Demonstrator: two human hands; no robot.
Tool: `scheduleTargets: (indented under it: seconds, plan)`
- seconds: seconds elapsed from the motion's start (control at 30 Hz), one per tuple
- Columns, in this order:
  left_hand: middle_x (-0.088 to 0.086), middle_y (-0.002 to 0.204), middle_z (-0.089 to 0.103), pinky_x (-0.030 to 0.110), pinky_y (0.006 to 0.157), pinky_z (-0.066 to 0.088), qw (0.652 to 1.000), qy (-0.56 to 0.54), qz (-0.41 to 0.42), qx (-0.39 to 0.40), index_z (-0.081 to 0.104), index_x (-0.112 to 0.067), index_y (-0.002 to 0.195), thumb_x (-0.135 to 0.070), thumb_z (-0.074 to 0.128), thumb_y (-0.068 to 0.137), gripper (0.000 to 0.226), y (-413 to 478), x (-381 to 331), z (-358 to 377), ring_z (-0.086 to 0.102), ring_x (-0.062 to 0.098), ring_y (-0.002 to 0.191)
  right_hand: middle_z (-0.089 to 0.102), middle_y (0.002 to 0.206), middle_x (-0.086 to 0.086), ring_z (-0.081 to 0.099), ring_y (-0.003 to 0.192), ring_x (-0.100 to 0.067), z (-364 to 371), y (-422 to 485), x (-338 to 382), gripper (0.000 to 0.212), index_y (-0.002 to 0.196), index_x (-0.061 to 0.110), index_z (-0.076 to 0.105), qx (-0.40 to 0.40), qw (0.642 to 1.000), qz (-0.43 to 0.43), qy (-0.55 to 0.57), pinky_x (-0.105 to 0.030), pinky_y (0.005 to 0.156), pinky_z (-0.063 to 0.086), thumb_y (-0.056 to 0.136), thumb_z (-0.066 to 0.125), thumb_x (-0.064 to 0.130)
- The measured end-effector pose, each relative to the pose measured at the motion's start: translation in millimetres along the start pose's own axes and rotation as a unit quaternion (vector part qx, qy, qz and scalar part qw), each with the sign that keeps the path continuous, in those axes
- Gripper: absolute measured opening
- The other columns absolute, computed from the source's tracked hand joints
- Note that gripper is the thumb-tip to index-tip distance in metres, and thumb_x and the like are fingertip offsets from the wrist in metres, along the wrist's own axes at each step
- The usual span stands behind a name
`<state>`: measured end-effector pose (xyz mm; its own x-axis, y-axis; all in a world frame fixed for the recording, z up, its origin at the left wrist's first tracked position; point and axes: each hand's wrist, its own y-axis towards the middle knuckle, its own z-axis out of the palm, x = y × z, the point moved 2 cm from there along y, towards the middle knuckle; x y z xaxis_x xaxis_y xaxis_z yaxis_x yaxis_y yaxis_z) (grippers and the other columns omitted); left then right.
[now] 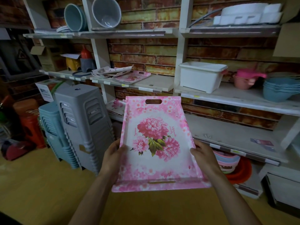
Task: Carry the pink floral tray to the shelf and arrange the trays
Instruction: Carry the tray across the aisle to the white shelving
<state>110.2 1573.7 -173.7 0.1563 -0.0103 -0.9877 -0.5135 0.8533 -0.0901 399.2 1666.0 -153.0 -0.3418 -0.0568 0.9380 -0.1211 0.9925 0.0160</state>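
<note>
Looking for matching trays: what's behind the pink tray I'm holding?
Another floral tray peeks out left of the pink tray; whatever lies directly behind is covered.

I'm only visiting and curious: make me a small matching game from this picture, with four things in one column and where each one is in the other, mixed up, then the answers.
Things
1. pink floral tray
2. white tub
3. grey stool stack
4. grey bucket

Places
A. on the highest shelf in view, lying on its side
B. on the floor, at the left
C. gripped by the left hand and the right hand
D. on the middle shelf, right bay

Pairs: 1-C, 2-D, 3-B, 4-A
</note>
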Motion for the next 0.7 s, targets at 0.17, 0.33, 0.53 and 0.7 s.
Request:
scheduleTargets:
  seconds: [0.17, 0.33, 0.53, 0.7]
  plan:
    - [0.010, 0.109, 0.073, 0.048, 0.076, 0.061, 1.000, -0.011, -0.006, 0.005, 0.061, -0.020, 0.127, -0.019, 0.055, 0.100, 0.027, 36.2, -0.7, 2.0, 0.074, 0.032, 0.088, 0.070, 0.112, 0.001, 0.068, 0.095, -0.015, 11.1, 31.2, 7.0, 0.038, 0.123, 0.017, 0.063, -0.003, 1.000, 0.005, -0.008, -0.035, 0.078, 0.057, 0.094, 0.043, 0.001]
    - [0.011, 0.109, 0.073, 0.051, 0.078, 0.061, 1.000, -0.017, -0.009, 0.020, 0.061, -0.021, 0.126, -0.019, 0.055, 0.100, 0.027, 86.0, -4.6, -5.9, 0.074, 0.033, 0.088, 0.070, 0.111, 0.002, 0.067, 0.098, -0.017, 38.4, 71.6, 15.2, 0.037, 0.120, 0.017, 0.064, -0.021, 1.000, 0.007, -0.020, -0.041, 0.086, 0.056, 0.094, 0.044, 0.002]
    - [0.009, 0.110, 0.074, 0.049, 0.080, 0.061, 1.000, -0.013, -0.005, 0.027, 0.062, -0.021, 0.125, -0.019, 0.054, 0.101, 0.025, 149.3, -20.5, -21.6, 0.074, 0.031, 0.090, 0.070, 0.110, 0.002, 0.067, 0.096, -0.015, 76.1, 119.6, 33.6, 0.036, 0.119, 0.019, 0.064, -0.034, 0.999, 0.013, -0.021, -0.035, 0.080, 0.056, 0.092, 0.045, 0.005]
    - [0.007, 0.109, 0.074, 0.045, 0.076, 0.061, 0.999, 0.003, -0.003, 0.039, 0.060, -0.022, 0.128, -0.022, 0.053, 0.101, 0.028, 195.3, -31.7, -41.7, 0.074, 0.029, 0.089, 0.067, 0.096, 0.009, 0.064, 0.089, -0.010, 110.9, 146.7, 51.5, 0.030, 0.106, 0.023, 0.062, -0.045, 0.999, 0.012, -0.009, -0.029, 0.070, 0.050, 0.093, 0.046, 0.002]
